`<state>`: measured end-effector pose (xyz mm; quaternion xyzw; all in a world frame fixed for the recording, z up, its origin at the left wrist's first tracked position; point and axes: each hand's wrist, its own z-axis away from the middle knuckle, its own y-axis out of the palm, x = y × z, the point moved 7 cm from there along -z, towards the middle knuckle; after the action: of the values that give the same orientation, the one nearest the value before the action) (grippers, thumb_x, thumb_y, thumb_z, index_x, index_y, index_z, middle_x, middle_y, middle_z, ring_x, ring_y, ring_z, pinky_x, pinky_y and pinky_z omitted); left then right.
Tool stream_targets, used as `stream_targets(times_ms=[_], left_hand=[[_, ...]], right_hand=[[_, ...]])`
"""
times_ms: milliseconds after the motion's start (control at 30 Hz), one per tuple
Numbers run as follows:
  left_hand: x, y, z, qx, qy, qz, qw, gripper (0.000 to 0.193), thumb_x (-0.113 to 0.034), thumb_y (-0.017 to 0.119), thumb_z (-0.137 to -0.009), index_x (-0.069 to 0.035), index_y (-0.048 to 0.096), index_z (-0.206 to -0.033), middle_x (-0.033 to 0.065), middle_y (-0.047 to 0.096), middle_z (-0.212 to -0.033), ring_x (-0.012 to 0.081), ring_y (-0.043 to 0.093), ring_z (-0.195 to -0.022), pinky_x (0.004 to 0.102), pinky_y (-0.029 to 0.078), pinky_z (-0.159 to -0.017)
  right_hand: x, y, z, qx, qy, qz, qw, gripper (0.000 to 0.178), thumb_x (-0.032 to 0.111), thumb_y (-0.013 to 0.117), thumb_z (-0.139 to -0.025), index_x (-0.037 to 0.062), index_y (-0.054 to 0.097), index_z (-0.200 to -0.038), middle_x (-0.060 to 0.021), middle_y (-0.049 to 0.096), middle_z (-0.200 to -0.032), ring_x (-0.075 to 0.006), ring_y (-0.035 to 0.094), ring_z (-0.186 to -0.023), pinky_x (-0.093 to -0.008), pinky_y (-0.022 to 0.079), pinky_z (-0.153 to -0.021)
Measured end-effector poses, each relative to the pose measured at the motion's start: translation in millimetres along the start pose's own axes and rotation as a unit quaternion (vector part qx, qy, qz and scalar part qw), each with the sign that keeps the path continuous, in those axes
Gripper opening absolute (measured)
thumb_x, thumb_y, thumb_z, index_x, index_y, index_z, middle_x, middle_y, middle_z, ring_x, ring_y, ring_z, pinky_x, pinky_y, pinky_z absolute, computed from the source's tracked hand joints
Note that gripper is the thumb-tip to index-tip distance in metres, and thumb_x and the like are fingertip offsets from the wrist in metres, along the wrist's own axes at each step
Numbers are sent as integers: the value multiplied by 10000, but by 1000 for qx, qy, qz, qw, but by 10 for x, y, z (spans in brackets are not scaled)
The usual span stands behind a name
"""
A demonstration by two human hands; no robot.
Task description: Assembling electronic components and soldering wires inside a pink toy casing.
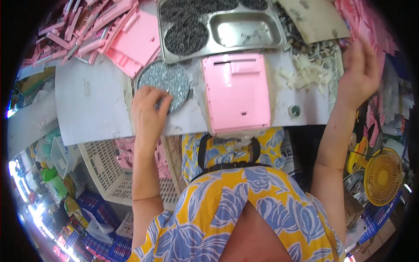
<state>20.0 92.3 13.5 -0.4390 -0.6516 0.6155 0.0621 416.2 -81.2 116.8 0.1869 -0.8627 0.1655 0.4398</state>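
Note:
My left hand (149,107) is at the near left rim of a round dish (185,97) of small silvery metal pieces (163,81). Its fingers are curled with the thumb close to the index fingertip. Whatever they may pinch is too small to make out. In front of me lies a pink plastic panel (237,94) with a slot and a raised block near its far end, on a clear-edged pad. My right hand (360,72) is raised at the far right beside stacked pink parts (382,26), its fingers stretched out and apart, with nothing visible in them.
Behind the panel stands a steel compartment tray (214,51) holding dark small parts. Pink housings (94,32) pile up at far left. White plastic bits (307,74) and a small green-topped round item (295,110) lie to the right. A crate (104,170) and yellow fan (383,176) are below.

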Motion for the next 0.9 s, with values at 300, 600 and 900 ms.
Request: stream_targets(times_ms=[300,600,900], left_hand=[[119,52,-208,-27,-3,-52,998,219,-190,710,-900,-55,616,-756,71,587,-791,284,590,-846,422,407,-801],[109,-157,-256,-41,-5,-73,996,149,-222,757,-858,-97,705,-797,41,662,-824,254,614,-837,426,396,-826],[-147,19,-246,-88,23,59,994,117,-192,810,-815,-102,735,-813,30,672,-772,245,630,-740,388,418,-794]], right_hand=[[-359,1467,-1129,285,16,-253,925,441,19,670,-929,4,597,-1363,-70,685,-1191,-154,658,-1056,-332,551,-891],[276,1641,-458,387,62,-281,876,527,147,724,-860,45,509,-1331,-60,625,-978,-205,643,-928,-357,543,-840],[266,1151,408,391,66,-354,847,613,144,556,-890,19,400,-1470,-50,499,-907,-151,482,-786,-377,465,-835]])
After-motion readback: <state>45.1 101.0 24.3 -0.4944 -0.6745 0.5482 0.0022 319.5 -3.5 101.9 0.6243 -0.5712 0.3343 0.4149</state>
